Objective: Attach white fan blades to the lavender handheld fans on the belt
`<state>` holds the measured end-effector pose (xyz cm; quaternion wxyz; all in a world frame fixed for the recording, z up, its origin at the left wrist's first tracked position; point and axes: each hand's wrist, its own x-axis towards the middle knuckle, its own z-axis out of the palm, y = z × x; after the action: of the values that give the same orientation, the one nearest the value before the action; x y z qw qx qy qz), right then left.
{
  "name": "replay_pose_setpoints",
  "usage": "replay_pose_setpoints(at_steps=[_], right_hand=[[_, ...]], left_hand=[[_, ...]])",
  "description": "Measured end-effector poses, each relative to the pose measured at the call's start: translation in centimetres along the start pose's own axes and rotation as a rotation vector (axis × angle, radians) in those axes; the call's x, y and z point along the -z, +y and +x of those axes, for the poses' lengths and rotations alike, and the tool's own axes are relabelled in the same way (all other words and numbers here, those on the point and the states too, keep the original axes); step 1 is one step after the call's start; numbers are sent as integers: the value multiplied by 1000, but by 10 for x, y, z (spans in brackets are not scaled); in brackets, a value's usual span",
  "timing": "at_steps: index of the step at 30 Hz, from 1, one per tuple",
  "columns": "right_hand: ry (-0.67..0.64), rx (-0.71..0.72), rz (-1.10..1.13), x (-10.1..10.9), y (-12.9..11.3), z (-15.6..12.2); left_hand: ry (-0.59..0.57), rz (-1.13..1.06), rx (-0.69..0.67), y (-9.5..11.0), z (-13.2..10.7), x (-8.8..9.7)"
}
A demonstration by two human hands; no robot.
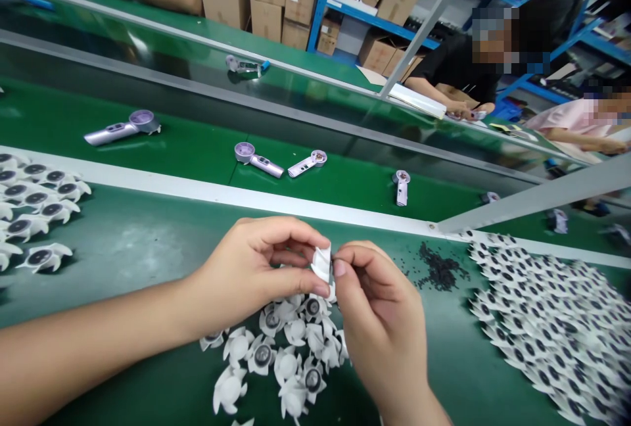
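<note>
My left hand (256, 265) pinches a small white fan blade (323, 263) between thumb and fingers, held edge-on above the green table. My right hand (377, 311) meets it from the right, thumb and forefinger pressed together against the blade's rim; whatever they hold is too small to make out. Directly beneath both hands lies a loose pile of white fan blades (283, 354) with dark hubs.
Rows of fan blades (34, 206) lie at the left, a large heap (547, 314) at the right, a patch of tiny black parts (438, 268) between. Lilac handheld fans (259, 160) ride the green conveyor (197, 150) beyond a metal rail. Other people sit at the far side.
</note>
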<state>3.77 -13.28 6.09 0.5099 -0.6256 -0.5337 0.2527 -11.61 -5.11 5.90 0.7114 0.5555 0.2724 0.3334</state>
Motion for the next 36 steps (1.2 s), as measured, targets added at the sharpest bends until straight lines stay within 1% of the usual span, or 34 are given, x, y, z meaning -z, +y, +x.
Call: replay_pose_setpoints(at_steps=[3, 5, 6, 8, 10, 11, 12, 13, 14, 15, 16, 17, 19, 20, 21, 23, 25, 27, 30, 32, 34, 36], right_hand=[[-2, -10, 9, -4, 1, -1], [3, 41, -32, -5, 0, -4], [5, 88, -67, -4, 0, -6], [-14, 226, -138, -2, -2, -7], [-93, 385, -176, 1, 1, 2], [-144, 433, -190, 0, 4, 13], [-187, 432, -219, -2, 10, 29], [-219, 389, -262, -7, 17, 49], [-218, 304, -321, -14, 25, 74], [-217, 171, -401, -23, 35, 102], [-209, 108, -441, -34, 45, 131], [-215, 75, -465, -45, 54, 159], [-258, 25, -497, -66, 68, 206], [-295, 22, -503, -74, 73, 224], [-337, 29, -503, -80, 75, 236], [-420, 66, -493, -84, 75, 247], [-470, 116, -476, -76, 70, 241], [-468, 171, -449, -59, 60, 223], [-426, 236, -375, -27, 37, 180], [-441, 255, -300, -11, 19, 148], [-472, 258, -205, 0, 2, 118], [-488, 247, -105, 6, -9, 95]], left_hand=[[30, 77, -36, -1, 0, 1], [47, 80, -43, -2, 0, 1], [56, 65, -40, -2, 0, 1], [73, 11, -21, -1, 1, 2], [92, -25, -10, 2, 5, 7], [117, -16, -11, 4, 8, 10], [159, 11, -20, 7, 12, 15], [216, 40, -40, 10, 17, 21], [277, 56, -61, 13, 22, 28], [331, 50, -74, 15, 27, 35], [372, 21, -80, 17, 31, 41], [395, -26, -76, 19, 35, 48], [396, -139, -33, 22, 40, 58], [388, -184, -10, 24, 41, 62], [381, -214, 4, 26, 41, 65], [367, -237, 12, 31, 40, 70], [352, -217, -11, 37, 38, 73], [336, -173, -75, 45, 36, 77], [305, -42, -164, 53, 33, 78], [264, 50, -160, 54, 30, 74], [205, 141, -157, 54, 25, 67], [150, 256, -187, 53, 20, 58]])
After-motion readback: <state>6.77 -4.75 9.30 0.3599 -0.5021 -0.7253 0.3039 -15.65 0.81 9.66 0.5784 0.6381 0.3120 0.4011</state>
